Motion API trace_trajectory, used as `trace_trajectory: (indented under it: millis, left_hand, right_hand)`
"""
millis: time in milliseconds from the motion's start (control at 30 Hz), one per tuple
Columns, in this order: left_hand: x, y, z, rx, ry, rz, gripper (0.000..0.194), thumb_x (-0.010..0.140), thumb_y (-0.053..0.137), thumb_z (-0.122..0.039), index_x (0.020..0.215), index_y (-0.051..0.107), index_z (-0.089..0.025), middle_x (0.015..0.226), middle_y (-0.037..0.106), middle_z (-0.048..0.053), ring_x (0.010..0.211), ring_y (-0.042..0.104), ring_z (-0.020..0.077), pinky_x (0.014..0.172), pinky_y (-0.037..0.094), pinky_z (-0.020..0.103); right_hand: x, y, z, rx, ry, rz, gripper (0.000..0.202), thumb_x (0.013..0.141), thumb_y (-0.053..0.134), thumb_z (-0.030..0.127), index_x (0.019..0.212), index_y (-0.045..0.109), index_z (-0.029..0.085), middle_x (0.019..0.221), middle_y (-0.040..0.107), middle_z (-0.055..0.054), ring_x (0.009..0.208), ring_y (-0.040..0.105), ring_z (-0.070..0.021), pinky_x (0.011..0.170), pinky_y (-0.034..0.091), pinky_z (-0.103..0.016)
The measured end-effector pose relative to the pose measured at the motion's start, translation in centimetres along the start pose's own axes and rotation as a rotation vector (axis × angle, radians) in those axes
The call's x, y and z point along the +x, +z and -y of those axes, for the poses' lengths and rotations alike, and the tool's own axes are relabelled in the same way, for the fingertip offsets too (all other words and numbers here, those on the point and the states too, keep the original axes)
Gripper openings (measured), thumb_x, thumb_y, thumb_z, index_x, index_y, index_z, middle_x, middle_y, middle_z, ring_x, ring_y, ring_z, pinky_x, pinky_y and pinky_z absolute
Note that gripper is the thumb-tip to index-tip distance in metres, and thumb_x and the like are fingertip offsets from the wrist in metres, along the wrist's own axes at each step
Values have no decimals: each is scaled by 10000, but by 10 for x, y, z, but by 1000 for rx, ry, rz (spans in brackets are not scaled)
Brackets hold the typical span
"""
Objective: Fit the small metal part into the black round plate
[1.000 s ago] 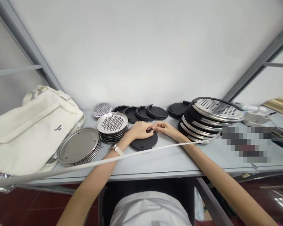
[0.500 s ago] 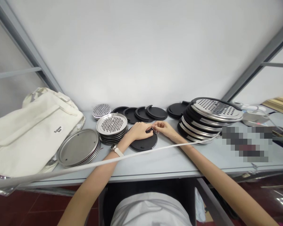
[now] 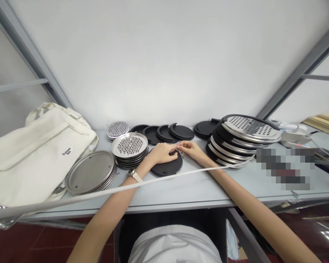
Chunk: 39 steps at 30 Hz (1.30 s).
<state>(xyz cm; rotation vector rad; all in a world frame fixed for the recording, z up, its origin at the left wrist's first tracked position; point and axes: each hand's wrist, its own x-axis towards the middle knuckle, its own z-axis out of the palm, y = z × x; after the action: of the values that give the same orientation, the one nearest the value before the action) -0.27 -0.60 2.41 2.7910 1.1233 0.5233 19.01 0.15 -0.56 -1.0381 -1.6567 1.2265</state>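
Note:
A round black disc (image 3: 166, 168) lies on the bench in front of me, its far part under my left hand (image 3: 164, 152). That hand is closed, fingers bent and thumb over the disc near its far right edge. Meeting its fingertips from the right, my right hand (image 3: 190, 150) pinches a small shiny metal piece (image 3: 181, 155) by the disc's rim; its exact shape is too small to tell. Left of the disc is a stack topped by a metal grater plate (image 3: 130, 145). Behind lie overlapping black discs (image 3: 182, 131) with raised rims.
At left, flat round metal plates (image 3: 90, 171) are stacked beside a cream bag (image 3: 38, 153). A tall stack of black and perforated metal discs (image 3: 252, 128) stands at right. A pale bar (image 3: 164, 178) crosses in front of my forearms. The wall closes off the back.
The small metal piece between my fingertips has shifted slightly at the disc's rim. Both hands stay almost in place.

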Motion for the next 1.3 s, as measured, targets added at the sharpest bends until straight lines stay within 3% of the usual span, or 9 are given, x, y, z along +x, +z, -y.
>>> trace_trajectory:
  millis: [233, 733, 1000, 1300]
  left_hand:
    - [0, 1, 0, 24, -11, 0, 163, 841, 498, -334, 769, 562, -201, 689, 627, -6, 612, 568, 145, 545, 296, 248]
    - [0, -1, -1, 17, 14, -7, 128, 841, 505, -315, 831, 579, -211, 706, 630, -21, 609, 565, 135, 528, 264, 254]
    - [0, -1, -1, 26, 5, -4, 164, 847, 493, -332, 766, 551, -201, 683, 622, -7, 595, 552, 143, 532, 268, 252]
    - [-1, -2, -2, 24, 4, 3, 150, 846, 494, -323, 798, 572, -204, 703, 628, -6, 622, 573, 147, 557, 315, 247]
  right_hand:
    - [-4, 3, 6, 60, -37, -18, 411, 741, 672, 549, 906, 558, 190, 656, 532, 36, 602, 484, -103, 588, 402, -244]
    - [4, 4, -8, 35, -33, -11, 401, 729, 679, 540, 854, 574, 174, 630, 535, 34, 554, 470, -98, 539, 379, -244]
    - [3, 10, -9, -24, -144, -54, 365, 797, 613, 534, 901, 516, 198, 626, 488, 53, 554, 459, -96, 525, 377, -232]
    - [6, 8, -13, -136, -146, -115, 337, 769, 628, 482, 799, 625, 146, 699, 627, -29, 606, 522, -120, 551, 405, -242]
